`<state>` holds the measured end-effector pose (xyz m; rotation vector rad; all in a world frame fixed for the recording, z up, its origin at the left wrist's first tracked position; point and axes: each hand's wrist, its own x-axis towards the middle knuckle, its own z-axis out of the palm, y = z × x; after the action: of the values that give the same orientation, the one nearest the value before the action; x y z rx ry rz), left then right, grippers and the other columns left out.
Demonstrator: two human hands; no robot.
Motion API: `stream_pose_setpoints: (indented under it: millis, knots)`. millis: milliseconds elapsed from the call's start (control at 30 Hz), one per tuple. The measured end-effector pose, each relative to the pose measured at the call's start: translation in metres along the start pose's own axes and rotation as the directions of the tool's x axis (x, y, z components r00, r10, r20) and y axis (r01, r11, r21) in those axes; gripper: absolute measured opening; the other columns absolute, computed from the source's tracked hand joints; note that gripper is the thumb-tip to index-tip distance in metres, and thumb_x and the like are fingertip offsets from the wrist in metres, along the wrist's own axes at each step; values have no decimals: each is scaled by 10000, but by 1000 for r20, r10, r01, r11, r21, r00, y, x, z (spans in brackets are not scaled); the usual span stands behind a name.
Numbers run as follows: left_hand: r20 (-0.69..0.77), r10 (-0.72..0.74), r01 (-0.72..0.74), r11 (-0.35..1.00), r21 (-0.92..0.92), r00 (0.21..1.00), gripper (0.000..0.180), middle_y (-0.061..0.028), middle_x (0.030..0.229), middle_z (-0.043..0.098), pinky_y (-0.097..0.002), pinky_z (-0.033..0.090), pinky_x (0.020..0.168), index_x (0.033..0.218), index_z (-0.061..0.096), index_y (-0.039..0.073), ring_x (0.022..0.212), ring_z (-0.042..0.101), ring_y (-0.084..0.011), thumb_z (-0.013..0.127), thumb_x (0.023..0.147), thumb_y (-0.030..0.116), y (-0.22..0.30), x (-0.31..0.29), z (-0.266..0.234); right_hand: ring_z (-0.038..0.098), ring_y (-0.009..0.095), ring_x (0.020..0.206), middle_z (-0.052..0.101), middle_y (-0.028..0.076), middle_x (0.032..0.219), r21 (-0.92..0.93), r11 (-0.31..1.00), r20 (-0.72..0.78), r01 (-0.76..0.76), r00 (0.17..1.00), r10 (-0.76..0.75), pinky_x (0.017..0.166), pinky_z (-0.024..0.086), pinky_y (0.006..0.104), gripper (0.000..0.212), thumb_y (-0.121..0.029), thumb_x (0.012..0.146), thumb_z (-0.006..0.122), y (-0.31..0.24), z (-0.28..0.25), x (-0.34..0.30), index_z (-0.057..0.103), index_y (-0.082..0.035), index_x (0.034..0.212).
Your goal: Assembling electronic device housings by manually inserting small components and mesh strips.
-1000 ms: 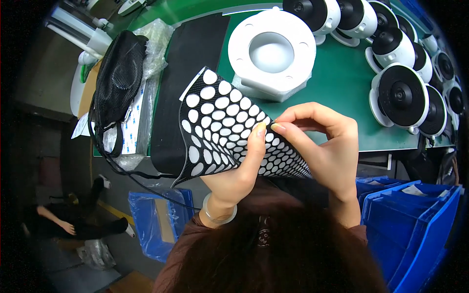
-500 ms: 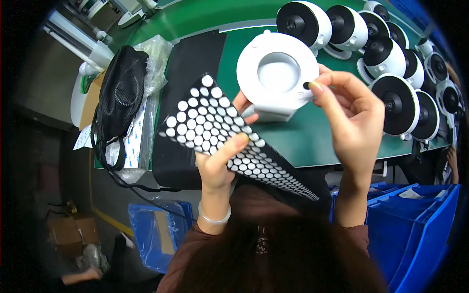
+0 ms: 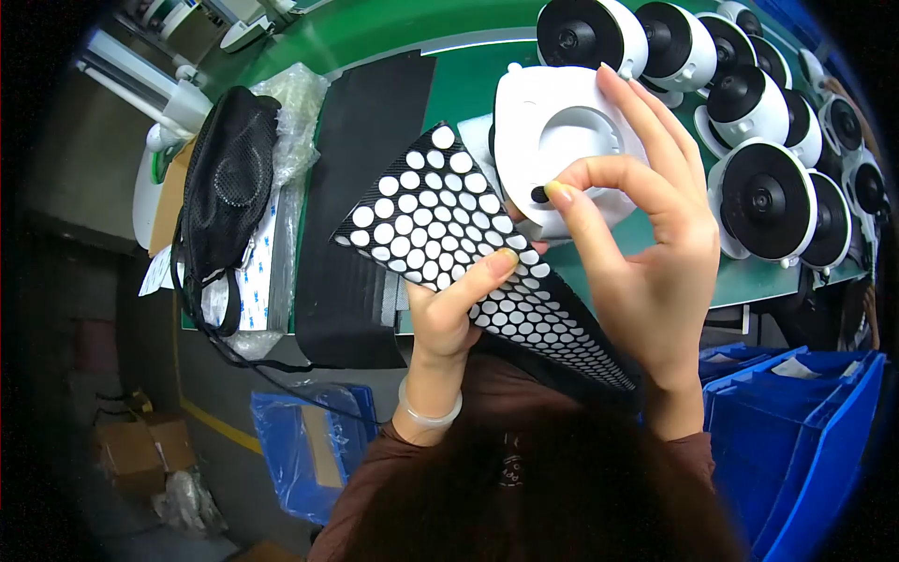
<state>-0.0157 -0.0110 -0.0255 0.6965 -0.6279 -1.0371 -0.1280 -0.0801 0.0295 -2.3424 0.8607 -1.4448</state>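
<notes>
My left hand (image 3: 449, 304) is closed on a black sheet (image 3: 440, 211) covered in rows of white dots, its thumb on top. Fingers of that hand show behind the sheet, against the lower left of a white device base (image 3: 526, 122) with a round recess; how far they wrap round it is hidden. My right hand (image 3: 655, 211) pinches a small round black pad (image 3: 540, 194) between thumb and forefinger, at the base's rim below the recess. Whether the pad touches the rim I cannot tell. The right middle finger reaches to the base's upper edge.
Several white cameras with black fronts (image 3: 763, 199) stand on the green table (image 3: 740, 292) to the right. A black mat (image 3: 365, 159) lies left, beside a black mesh pouch (image 3: 229, 178) and clear plastic wrap (image 3: 298, 112). Blue bins (image 3: 777, 421) stand below the table's right side.
The base has turned and shifted slightly right. My right hand has moved the black pad from the rim's right side to its lower left. My left hand and the dotted sheet have shifted right.
</notes>
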Motion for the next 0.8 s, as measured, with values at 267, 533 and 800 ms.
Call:
stream_pose_setpoints:
  millis: [267,533,800]
  knots:
    - [9,-18,19,1000,-24,1000,356,-170,901,549,-295,461,712,1000,439,-98,781,565,-226,504,661,-13,3,2,-2,401,280,1075,469,141,1122,-39,999,7,10,1000,-9,892,307,350,51,-15,598,595,-2,4,0,579,-25,645]
    - [7,-21,21,1000,-8,1000,317,-139,861,567,-242,441,702,954,489,-74,774,560,-180,524,644,-15,1,3,-5,402,273,1071,468,146,1121,-115,993,30,-10,999,14,888,308,349,47,-32,606,594,-20,5,5,582,-25,651]
    - [11,-13,12,995,100,1000,319,-127,870,565,-229,437,693,950,496,-72,773,556,-167,532,638,-12,4,3,-5,404,270,1068,466,149,1121,-114,993,40,5,999,-1,876,321,341,45,-30,614,590,-21,6,6,581,-17,656]
